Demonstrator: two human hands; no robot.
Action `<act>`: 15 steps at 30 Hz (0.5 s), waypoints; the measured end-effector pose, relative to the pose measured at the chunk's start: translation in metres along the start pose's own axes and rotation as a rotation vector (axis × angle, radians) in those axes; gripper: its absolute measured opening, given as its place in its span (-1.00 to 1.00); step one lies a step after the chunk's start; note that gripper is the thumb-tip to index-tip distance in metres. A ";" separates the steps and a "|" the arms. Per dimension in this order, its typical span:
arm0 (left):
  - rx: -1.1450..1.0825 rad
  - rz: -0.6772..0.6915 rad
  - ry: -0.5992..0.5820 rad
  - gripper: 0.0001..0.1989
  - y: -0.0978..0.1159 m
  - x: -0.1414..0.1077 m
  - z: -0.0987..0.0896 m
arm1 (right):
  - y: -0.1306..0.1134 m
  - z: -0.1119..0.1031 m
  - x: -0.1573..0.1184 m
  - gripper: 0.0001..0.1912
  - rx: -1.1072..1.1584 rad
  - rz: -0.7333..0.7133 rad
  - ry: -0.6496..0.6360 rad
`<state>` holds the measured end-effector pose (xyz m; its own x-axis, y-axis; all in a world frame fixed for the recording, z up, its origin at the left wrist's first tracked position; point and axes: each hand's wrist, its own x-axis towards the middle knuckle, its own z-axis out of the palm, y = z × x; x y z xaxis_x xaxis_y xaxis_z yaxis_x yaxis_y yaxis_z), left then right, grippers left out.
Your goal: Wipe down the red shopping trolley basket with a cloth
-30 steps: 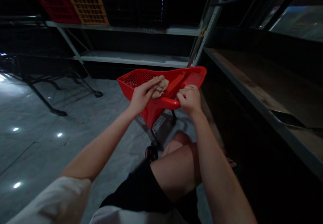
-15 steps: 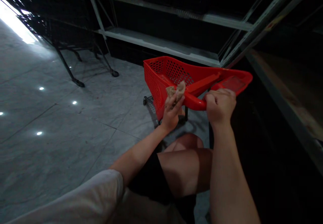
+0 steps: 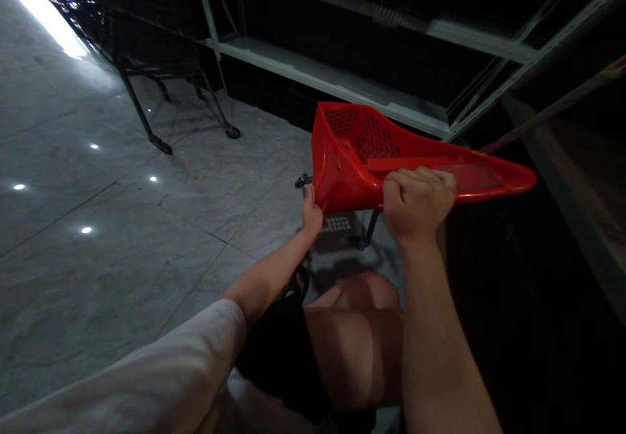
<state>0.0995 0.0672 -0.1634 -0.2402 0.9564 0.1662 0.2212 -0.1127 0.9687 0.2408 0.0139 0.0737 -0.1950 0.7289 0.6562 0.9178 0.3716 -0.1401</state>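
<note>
A red plastic shopping cart with a perforated basket stands in front of me, turned partly sideways. My right hand is wrapped around its red handle on the near side. Low at the cart's left outer side is my left hand; the thumb points up, and the fingers are hidden behind the cart wall. The brown cloth is out of sight, so I cannot see whether the left hand still has it.
Metal shelving runs behind the cart. A dark wheeled cart stands at the upper left on the grey tiled floor. Along the right side is a dark shelf edge. My bent legs are below.
My left hand has moved from the handle area down to the cart's left outer side, and the brown cloth has gone from view. The cart has turned and appears farther right.
</note>
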 end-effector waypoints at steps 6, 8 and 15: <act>-0.209 0.233 -0.094 -0.33 0.097 0.084 -0.003 | 0.042 -0.005 -0.005 -0.68 0.003 -0.016 -0.001; -0.173 0.374 -0.117 -0.35 0.126 0.080 0.003 | 0.063 -0.011 -0.007 -0.72 0.037 -0.026 -0.025; 0.202 0.721 -0.165 -0.57 0.152 0.032 0.043 | 0.129 -0.047 -0.019 -0.75 0.117 0.146 -0.212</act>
<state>0.1663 0.0920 -0.0191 0.1698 0.6942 0.6995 0.4419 -0.6881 0.5756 0.3788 0.0209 0.0777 -0.1432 0.8791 0.4547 0.8978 0.3087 -0.3141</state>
